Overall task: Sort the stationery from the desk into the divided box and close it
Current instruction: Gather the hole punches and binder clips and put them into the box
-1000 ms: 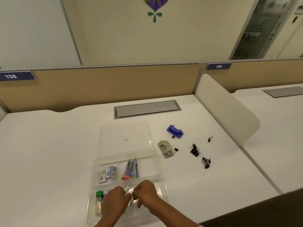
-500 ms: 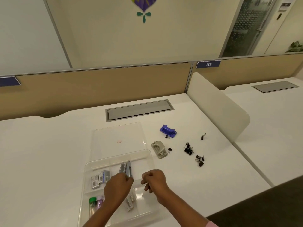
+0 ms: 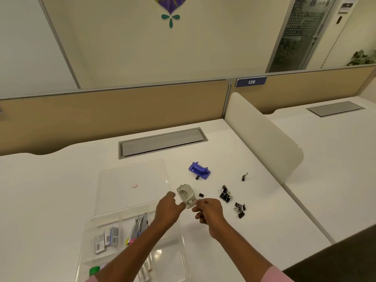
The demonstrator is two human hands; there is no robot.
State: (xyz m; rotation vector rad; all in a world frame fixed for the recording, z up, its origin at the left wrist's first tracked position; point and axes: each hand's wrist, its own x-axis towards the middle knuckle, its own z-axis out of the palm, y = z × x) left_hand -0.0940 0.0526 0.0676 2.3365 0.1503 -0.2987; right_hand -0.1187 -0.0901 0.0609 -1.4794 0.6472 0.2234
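Note:
The clear divided box [image 3: 86,228] lies near the desk's front edge, its lid [image 3: 132,171] open flat behind it. Inside are staple packs [image 3: 105,240], metal tools [image 3: 139,223], a green-capped item [image 3: 94,270] and small tubes [image 3: 145,269]. A grey hole punch [image 3: 186,195] lies on the desk just right of the lid. My left hand [image 3: 168,208] is at its near left side, thumb and fingers apart. My right hand [image 3: 207,210] has loosely curled fingers touching the punch's near end; whether they grip it is unclear. A blue punch [image 3: 199,170] and black binder clips [image 3: 225,195] lie further right.
More binder clips [image 3: 240,209] and a single clip [image 3: 244,177] are scattered right of the punch. A pink disc [image 3: 134,185] rests on the lid. A grey cable hatch [image 3: 162,142] is set into the desk at the back. A white divider panel [image 3: 264,135] bounds the desk's right side.
Both hands left the box's front compartment and moved up and to the right, arriving at the grey hole punch. The view has also turned to the right.

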